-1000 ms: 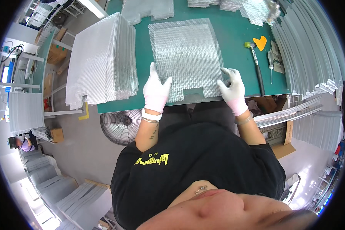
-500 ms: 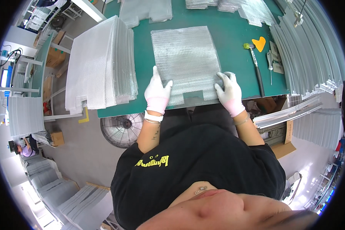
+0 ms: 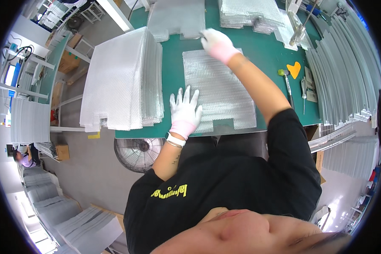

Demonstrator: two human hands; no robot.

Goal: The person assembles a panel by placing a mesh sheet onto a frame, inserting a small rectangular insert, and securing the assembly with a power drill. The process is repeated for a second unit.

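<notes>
A silvery mesh sheet (image 3: 220, 91), with a notch in its near edge, lies flat on the green table (image 3: 173, 55) in front of me. My left hand (image 3: 185, 111), in a white glove with a pink cuff, rests on its left edge with the fingers spread. Reaching across the sheet, my right hand (image 3: 217, 43), gloved the same way, is at the near right corner of a far pile of mesh sheets (image 3: 175, 19). Its fingers look slightly apart and are somewhat blurred; whether they touch that pile is unclear.
A tall stack of mesh sheets (image 3: 118, 80) stands to the left, another pile (image 3: 249, 12) at the back. On the right lie a mallet (image 3: 287, 82), an orange heart-shaped piece (image 3: 294, 70) and a screwdriver (image 3: 303, 89), beside many long metal strips (image 3: 347, 72). A floor fan (image 3: 139, 153) stands below the table.
My right hand has left the sheet's right edge and reached forward to the far pile. My left hand has moved from the sheet's near left corner to lie flatter on it, fingers spread.
</notes>
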